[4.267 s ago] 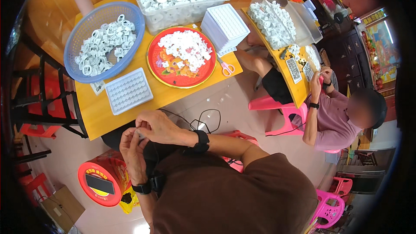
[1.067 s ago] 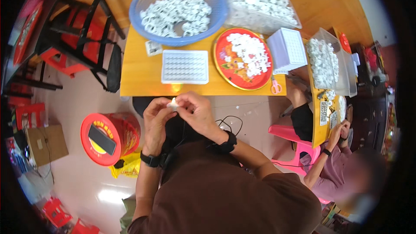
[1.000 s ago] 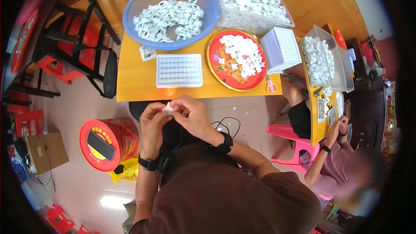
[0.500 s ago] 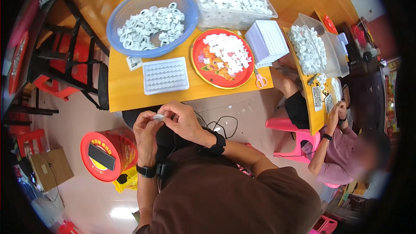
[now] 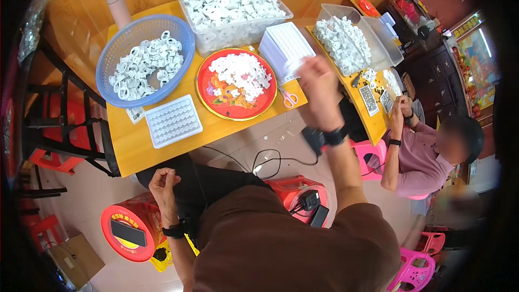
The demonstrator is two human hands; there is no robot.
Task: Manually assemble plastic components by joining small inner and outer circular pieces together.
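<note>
My right hand (image 5: 323, 89) is raised beyond the right end of the yellow table (image 5: 130, 157), smeared by motion. At its fingertips a small white plastic part (image 5: 293, 67) shows as a blur, in front of the stack of white trays (image 5: 282, 48). Over my left thigh, apart from the table, my left hand (image 5: 164, 182) is closed, thumb against curled fingers; anything inside is hidden. A white tray with rows of round pockets (image 5: 173, 121) lies near the table's front edge. Beside it, a red round tray (image 5: 216, 109) bears a heap of small white pieces.
A blue basket (image 5: 186, 48) and a clear bin (image 5: 238, 38) hold white parts; a pink bottle (image 5: 118, 6) stands behind. Pink scissors (image 5: 290, 98) lie at the table's right edge. Another person (image 5: 416, 154) works at the right table. Red tubs (image 5: 127, 232) and a black cable (image 5: 267, 162) lie below.
My hands have parted. The right moved forward and right with the white part; the left dropped back to the left. The view has shifted, showing a second red tub.
</note>
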